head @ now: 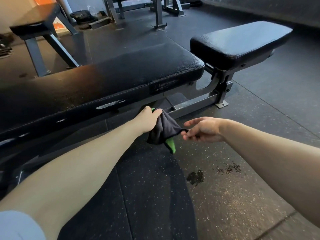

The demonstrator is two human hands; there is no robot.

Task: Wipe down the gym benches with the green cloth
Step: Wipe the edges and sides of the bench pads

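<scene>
Head view: the left grip (147, 120) is seen closed around the bunched upper part of the green cloth (164, 132), with the fingers curled over the fabric. The right grip (204, 129) is held narrow, and a corner of the same cloth is pinched between thumb and fingertips. The cloth is stretched between the two grips and hangs above the floor (225, 205). Its dark grey face is turned outward; the green face is exposed at the lower fold and beside the left thumb.

The cloth is located just below the near edge of the long bench pad (121, 78), in front of the steel bench frame (195, 103). Contact between cloth and pad cannot be determined. Scuffed patches are visible along the pad's near side. The separate seat pad (239, 44) is positioned to the right of the long pad. Dark wet marks (195, 177) are visible on the speckled floor below the right forearm. A second bench (34, 19) is located at the upper left.
</scene>
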